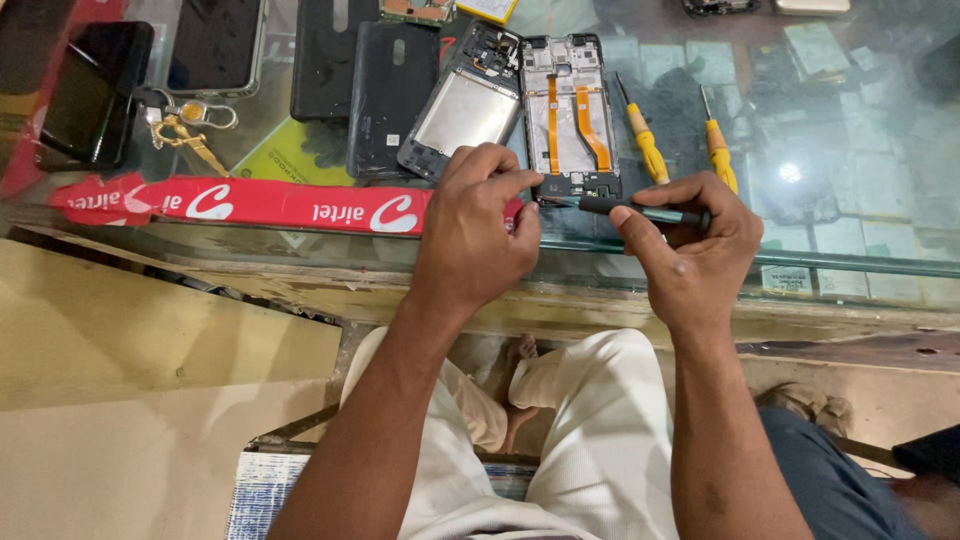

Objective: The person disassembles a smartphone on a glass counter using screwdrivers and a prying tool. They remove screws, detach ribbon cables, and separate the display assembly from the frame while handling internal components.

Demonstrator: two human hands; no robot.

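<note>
Phone (567, 115): lies opened on the glass tabletop (850, 150), back cover off.
Left hand (478, 232): your fingers pinch its lower edge.
Right hand (690, 245): your grip is clamped on a screwdriver (640, 209), tip at that edge.
Left: reassembly, apparently.

glossy glass counter (860, 150), matt black screwdriver (640, 210)

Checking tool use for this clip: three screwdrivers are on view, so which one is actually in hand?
The black-handled screwdriver, gripped in the right hand with its tip at the opened phone. The two yellow-handled screwdrivers lie untouched on the glass counter.
</note>
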